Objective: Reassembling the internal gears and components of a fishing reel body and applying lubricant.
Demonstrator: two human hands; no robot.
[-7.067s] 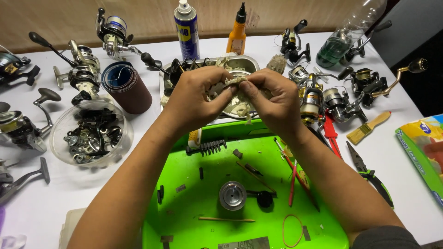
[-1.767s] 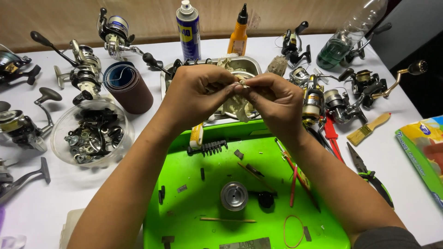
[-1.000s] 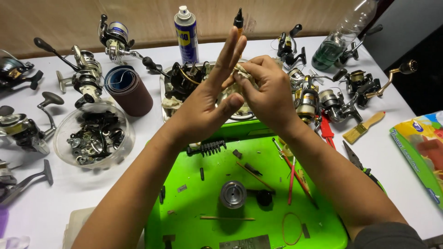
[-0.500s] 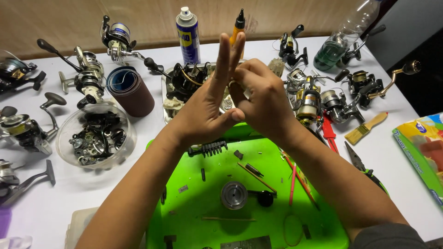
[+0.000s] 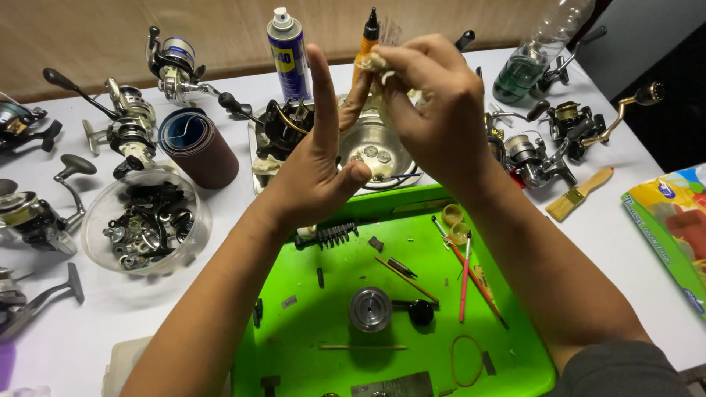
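Note:
My left hand [image 5: 320,158] is held upright with its fingers spread, palm toward my right hand, holding nothing. My right hand [image 5: 434,103] is closed on a crumpled pale cloth [image 5: 379,65] and presses it against the fingertips of my left hand. Both hands hover above a steel bowl [image 5: 379,151] that holds a few small round parts. Below them lies a bright green tray [image 5: 323,323] with a metal spool [image 5: 370,309], a dark knob, thin rods, a red-handled tool [image 5: 465,276] and small screws.
Several fishing reels stand around the white table, left [image 5: 129,129] and right [image 5: 533,158]. A clear bowl of dark parts [image 5: 143,224], a sandpaper roll [image 5: 195,147], a spray can [image 5: 288,51], an orange oiler bottle [image 5: 366,40], a plastic bottle [image 5: 540,48] and a brush [image 5: 577,195] surround the tray.
My hands first pinched a small part together over the bowl. My left hand has since spread flat and upright, and my right hand has risen with the cloth to my left fingertips.

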